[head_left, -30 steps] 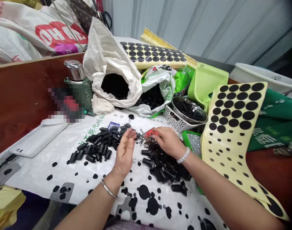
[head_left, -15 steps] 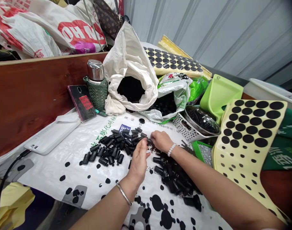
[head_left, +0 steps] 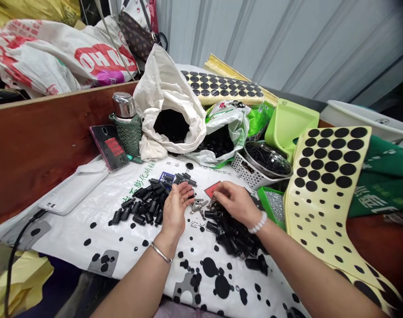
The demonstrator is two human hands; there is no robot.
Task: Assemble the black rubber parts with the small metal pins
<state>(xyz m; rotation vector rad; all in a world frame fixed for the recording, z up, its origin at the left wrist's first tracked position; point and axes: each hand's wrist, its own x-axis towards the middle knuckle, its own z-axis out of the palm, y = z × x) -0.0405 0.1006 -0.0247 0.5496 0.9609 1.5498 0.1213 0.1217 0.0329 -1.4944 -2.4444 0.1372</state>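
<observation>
My left hand [head_left: 175,211] is held on edge, fingers stretched out and apart from the thumb, with nothing seen in it. It stands beside a pile of small black cylindrical plastic parts [head_left: 147,198]. Just right of its fingertips lie several small silvery metal pieces [head_left: 197,206] on the white printed sheet [head_left: 122,260]. My right hand [head_left: 237,202] is closed, thumb and fingertips pinched low over more metal bits. Whether a piece is between those fingers is hidden. Under and in front of the right wrist is a second heap of black parts with wider ends [head_left: 231,236].
Behind stand a white sack [head_left: 194,132] of black parts, a plastic bag [head_left: 236,145], and a steel bowl [head_left: 269,161] on a white basket [head_left: 242,171]. A green tray [head_left: 270,204] and yellow sticker sheets [head_left: 314,212] lie right. A phone [head_left: 108,148] leans against a bottle [head_left: 126,119].
My left hand has moved a little left and its fingers have spread. My right hand has shifted right, uncovering metal pieces and a red printed diamond on the sheet. The camera view has shifted slightly.
</observation>
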